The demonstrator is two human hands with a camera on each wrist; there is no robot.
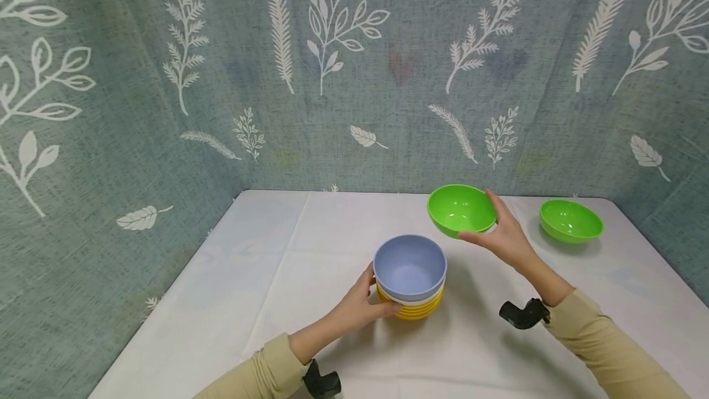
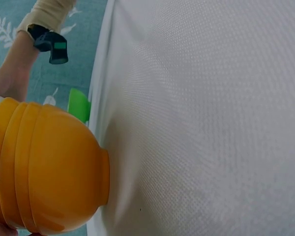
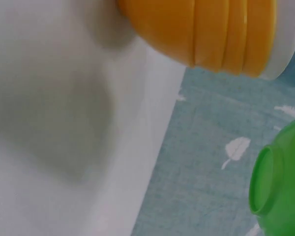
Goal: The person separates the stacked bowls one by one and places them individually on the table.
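Note:
My left hand [image 1: 362,303] grips the side of a stack of nested bowls, thumb at the front and fingers round the left side. Several yellow bowls [image 2: 59,167] form its lower part. Above them show a white bowl's rim [image 3: 284,42] and, on top, a blue bowl [image 1: 410,266] with nothing inside it. Behind the stack and to its right, my right hand [image 1: 506,236] pinches a green bowl [image 1: 456,209] by its right side, holding it above the table and tilted towards me. In the right wrist view its round foot [image 3: 263,179] faces the camera.
A second green bowl [image 1: 570,221] stands at the back right of the white-covered table [image 1: 310,226]. A patterned grey-green curtain [image 1: 410,134] hangs along the back and both sides. A black camera mount [image 1: 523,314] sits on the right wrist, another [image 1: 322,380] on the left.

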